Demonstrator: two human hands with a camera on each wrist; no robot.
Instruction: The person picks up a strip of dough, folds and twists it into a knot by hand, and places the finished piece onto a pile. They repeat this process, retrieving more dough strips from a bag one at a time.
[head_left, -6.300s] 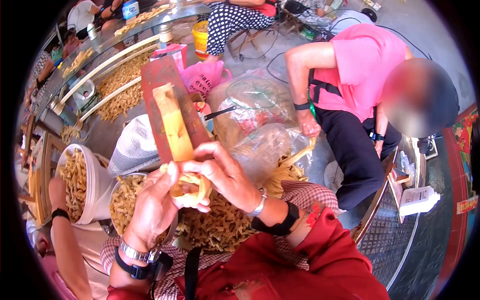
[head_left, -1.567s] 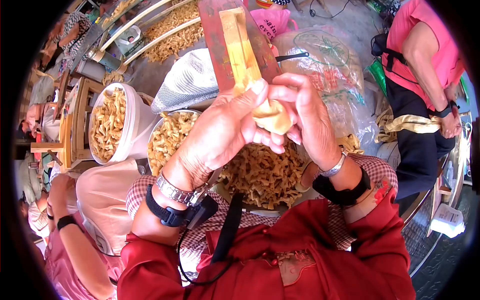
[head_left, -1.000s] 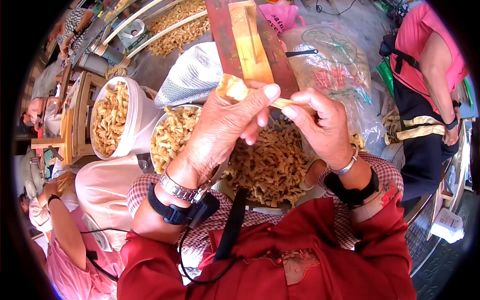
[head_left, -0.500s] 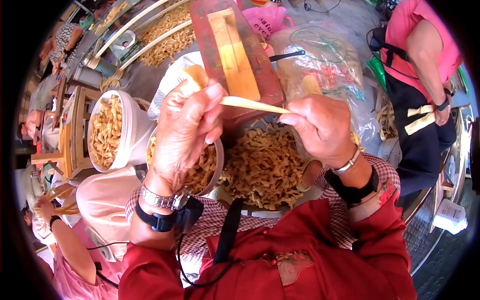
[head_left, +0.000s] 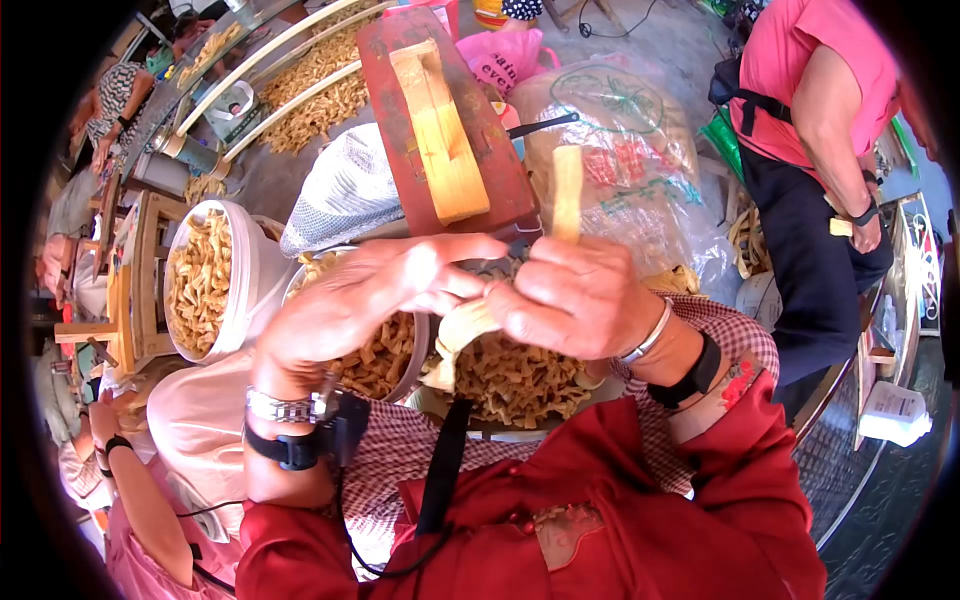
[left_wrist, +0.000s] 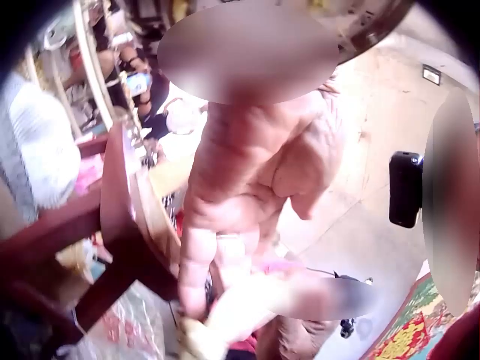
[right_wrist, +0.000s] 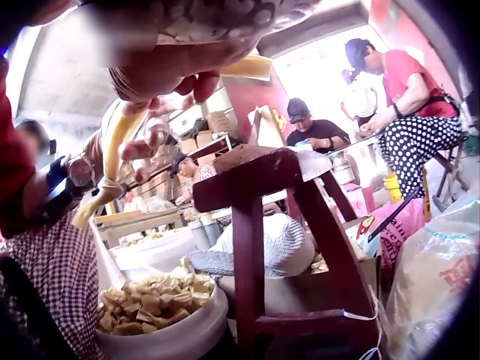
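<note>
Both my hands hold one pale yellow strip (head_left: 567,195) over my lap. One end stands up above my right hand (head_left: 530,300), which grips the strip in curled fingers. A folded part (head_left: 455,335) hangs between the hands. My left hand (head_left: 440,285) reaches across and pinches the strip against the right hand's fingers. In the right wrist view the strip (right_wrist: 116,150) curves down from the left hand (right_wrist: 154,142). Below the hands lies a wide basin (head_left: 520,385) heaped with knotted strips. The left wrist view shows only blurred fingers (left_wrist: 225,225).
A red wooden stand with a pale block (head_left: 440,130) rises just beyond my hands. A white bucket (head_left: 215,280) and a metal bowl (head_left: 385,360) of knots sit at left. A filled plastic bag (head_left: 640,150) lies at right. A person in pink (head_left: 820,100) stands at right.
Half a second ago the strip was stretched between my raised, parted hands. They have come down and together, and the strip is now folded with one end standing up.
</note>
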